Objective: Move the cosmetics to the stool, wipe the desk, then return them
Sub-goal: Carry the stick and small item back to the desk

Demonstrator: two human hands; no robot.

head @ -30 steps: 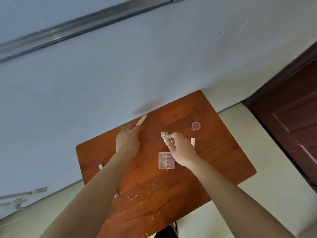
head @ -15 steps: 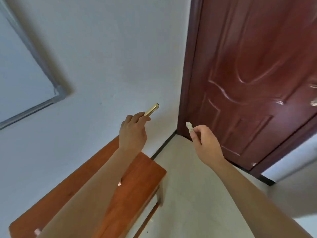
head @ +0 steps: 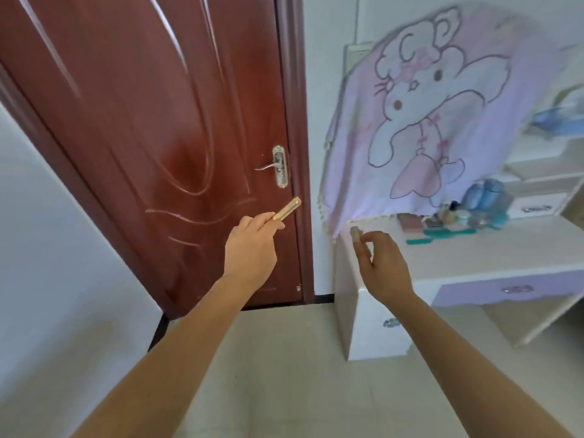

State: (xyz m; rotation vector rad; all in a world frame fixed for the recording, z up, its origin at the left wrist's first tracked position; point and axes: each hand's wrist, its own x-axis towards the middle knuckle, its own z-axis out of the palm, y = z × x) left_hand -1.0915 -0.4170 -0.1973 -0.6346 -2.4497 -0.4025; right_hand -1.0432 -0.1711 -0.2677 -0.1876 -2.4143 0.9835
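My left hand (head: pixel 251 248) holds a slim gold cosmetic tube (head: pixel 287 209) in front of the door; the tube sticks out past my fingers to the upper right. My right hand (head: pixel 380 262) pinches a small pale, blurred cosmetic item (head: pixel 355 233) over the left end of the white desk (head: pixel 467 254). Several cosmetics (head: pixel 448 219) and a teal comb (head: pixel 442 235) lie at the back of the desk top. The stool is out of view.
A dark red door (head: pixel 151 121) with a metal handle (head: pixel 275 167) fills the left. A pink cartoon cloth (head: pixel 420 115) hangs over the back of the desk. The desk has a lilac drawer (head: pixel 512 290) and a white side cabinet (head: pixel 373 330). Pale floor tiles lie below.
The view has swung right, from the brown wooden stool past the door to the white desk. Both hands have kept their items and now reach toward the desk.
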